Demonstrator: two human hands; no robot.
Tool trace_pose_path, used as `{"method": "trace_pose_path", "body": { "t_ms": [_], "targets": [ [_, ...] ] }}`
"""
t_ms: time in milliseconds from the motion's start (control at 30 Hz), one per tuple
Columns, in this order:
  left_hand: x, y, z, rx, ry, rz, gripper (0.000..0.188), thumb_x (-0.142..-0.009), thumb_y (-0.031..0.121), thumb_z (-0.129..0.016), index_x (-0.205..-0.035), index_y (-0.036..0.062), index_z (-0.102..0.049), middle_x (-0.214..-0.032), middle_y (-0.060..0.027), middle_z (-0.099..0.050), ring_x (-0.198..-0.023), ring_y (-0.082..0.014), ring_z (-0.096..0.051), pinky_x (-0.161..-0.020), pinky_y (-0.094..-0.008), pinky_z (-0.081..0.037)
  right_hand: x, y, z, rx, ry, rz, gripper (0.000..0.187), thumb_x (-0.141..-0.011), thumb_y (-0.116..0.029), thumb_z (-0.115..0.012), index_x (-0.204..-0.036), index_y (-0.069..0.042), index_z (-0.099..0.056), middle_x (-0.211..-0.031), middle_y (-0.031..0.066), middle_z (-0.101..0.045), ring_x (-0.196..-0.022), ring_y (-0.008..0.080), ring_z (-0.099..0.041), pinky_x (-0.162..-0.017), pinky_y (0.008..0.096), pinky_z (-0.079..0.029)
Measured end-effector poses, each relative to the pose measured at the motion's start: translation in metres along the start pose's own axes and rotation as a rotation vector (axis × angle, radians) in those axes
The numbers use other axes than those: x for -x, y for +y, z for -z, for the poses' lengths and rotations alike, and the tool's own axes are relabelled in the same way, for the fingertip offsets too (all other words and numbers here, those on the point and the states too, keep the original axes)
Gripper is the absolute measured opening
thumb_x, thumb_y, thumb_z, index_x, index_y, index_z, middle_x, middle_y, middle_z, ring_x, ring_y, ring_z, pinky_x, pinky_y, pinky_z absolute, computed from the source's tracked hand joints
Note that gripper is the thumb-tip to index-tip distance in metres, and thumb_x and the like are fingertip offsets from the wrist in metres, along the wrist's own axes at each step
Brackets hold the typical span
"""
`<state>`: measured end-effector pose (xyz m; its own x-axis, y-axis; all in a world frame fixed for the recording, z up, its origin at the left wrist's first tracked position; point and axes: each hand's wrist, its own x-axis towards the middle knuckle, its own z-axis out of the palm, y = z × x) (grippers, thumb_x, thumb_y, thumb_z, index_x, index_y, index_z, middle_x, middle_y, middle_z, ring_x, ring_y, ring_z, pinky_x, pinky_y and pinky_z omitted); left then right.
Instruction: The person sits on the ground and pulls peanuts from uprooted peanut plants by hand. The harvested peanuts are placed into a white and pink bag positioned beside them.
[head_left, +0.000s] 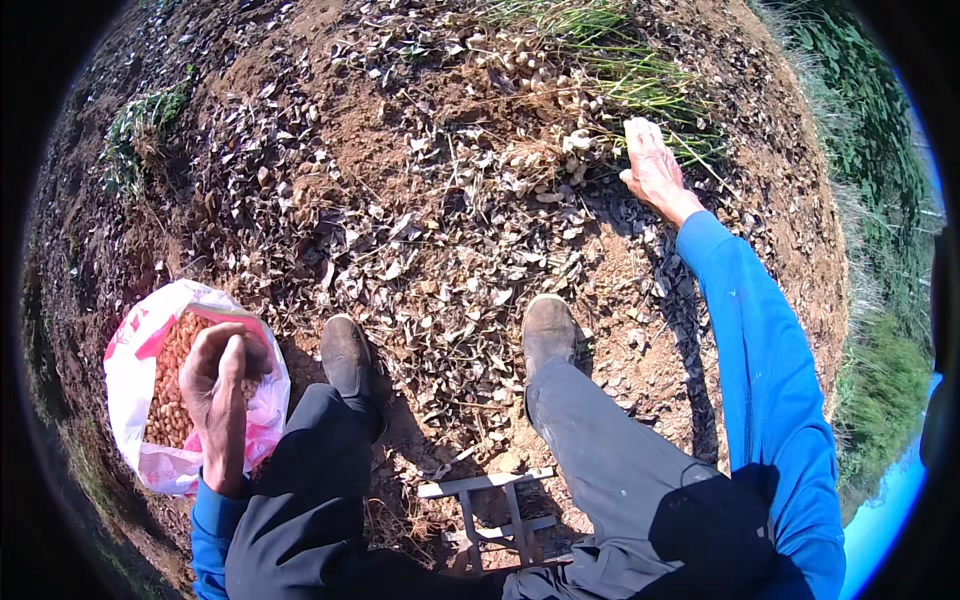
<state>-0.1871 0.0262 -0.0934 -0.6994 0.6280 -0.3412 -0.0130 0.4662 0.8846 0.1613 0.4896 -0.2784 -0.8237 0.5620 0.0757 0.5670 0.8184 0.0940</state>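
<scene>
1. the green stems (645, 85) lie on the ground, just past the fingers of the right hand (655, 170). their long way slants from upper left down to the right. pale peanuts (578, 142) sit by the stems, just to the left of those fingers. the right hand is much nearer to both than the left one.

2. the right hand's fingers are close together and point up toward the stems. from where i stand, i cannot tell if they pinch a stem or a nut.

3. the left hand (222, 385) is over the mouth of the bag (128, 358), well apart from the stems. its fingers are curled in, and i cannot tell if they hold anything.

4. the bag is thin, shiny and crinkly, white and pink, with a floppy round mouth. inside is a heap of small, bumpy, brown nuts (168, 398). it is beside the person's left leg.

5. the stems are long, thin and smooth. the nuts near them look knobbly and dusty.

6. dry, curly leaves (430, 290) cover the crumbly brown soil (365, 145). two dull brown boots (548, 330) stand well apart on it, and a hard, flat-barred frame (488, 482) is between the legs.
</scene>
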Motion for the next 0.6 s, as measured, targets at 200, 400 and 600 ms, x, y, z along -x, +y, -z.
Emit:
{"method": "trace_pose_path", "body": {
  "t_ms": [200,400,600],
  "targets": [
    [-0.053,-0.047,-0.133,-0.184,-0.713,-0.106,0.027,-0.096,0.019,-0.06,-0.112,-0.0025,-0.06,-0.092,-0.0099,-0.068,-0.083,-0.0161,-0.066,-0.077,-0.0296,-0.052,-0.048,-0.001,-0.031,0.046,-0.063,-0.052,0.088,-0.071,-0.006,-0.068,-0.147,-0.004,-0.024,-0.148,0.0229,-0.03,-0.137,0.0413,-0.031,-0.105,0.0564,-0.035],
    [-0.043,-0.109,-0.126,-0.093,-0.926,0.296,0.024,-0.096,0.014,-0.06,-0.111,-0.0036,-0.061,-0.086,-0.0089,-0.068,-0.079,-0.0129,-0.063,-0.073,-0.0296,-0.052,-0.068,0.029,-0.047,-0.084,-0.254,-0.084,0.085,-0.082,-0.002,-0.048,-0.155,-0.008,-0.003,-0.114,0.03,-0.06,-0.094,0.0404,-0.065,-0.085,0.04,-0.052],
    [-0.065,-0.124,-0.118,-0.097,-0.585,0.196,0.023,-0.097,0.013,-0.053,-0.108,-0.0055,-0.06,-0.084,-0.0089,-0.068,-0.077,-0.0134,-0.066,-0.069,-0.0271,-0.052,-0.071,0.019,-0.032,-0.514,-0.475,-0.147,0.034,-0.091,-0.029,-0.058,-0.115,-0.006,-0.053,-0.053,0.0096,-0.048,-0.05,0.024,-0.049,-0.054,0.0409,-0.039]
  ]
}}
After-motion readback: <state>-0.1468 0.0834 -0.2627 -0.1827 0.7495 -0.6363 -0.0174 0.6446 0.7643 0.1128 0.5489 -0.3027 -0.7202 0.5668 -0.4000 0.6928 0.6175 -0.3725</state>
